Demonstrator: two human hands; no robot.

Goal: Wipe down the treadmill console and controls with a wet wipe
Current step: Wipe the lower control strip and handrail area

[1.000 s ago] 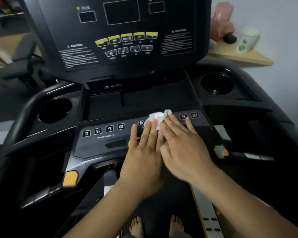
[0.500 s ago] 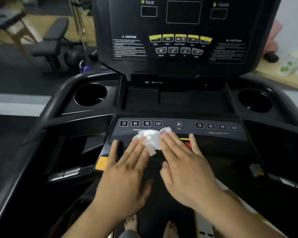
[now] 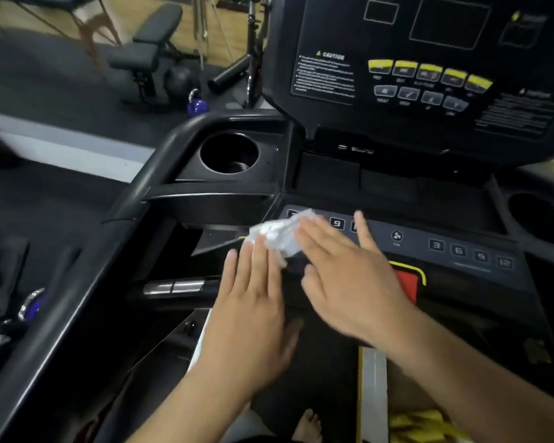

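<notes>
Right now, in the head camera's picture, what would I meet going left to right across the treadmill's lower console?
Left cup holder → wet wipe → fan button → number keys 3 to 12 → right cup holder.

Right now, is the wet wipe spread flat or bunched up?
Bunched up: the wet wipe shows crumpled white folds, pressed on the panel under the left hand and right hand, fingers straight.

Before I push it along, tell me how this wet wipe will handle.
Probably floppy: the wet wipe lies crumpled and bunched, not flat. Likely light; only the flat fingers of the left hand and right hand press it. On the smooth control panel it may bunch up rather than slide evenly.
</notes>
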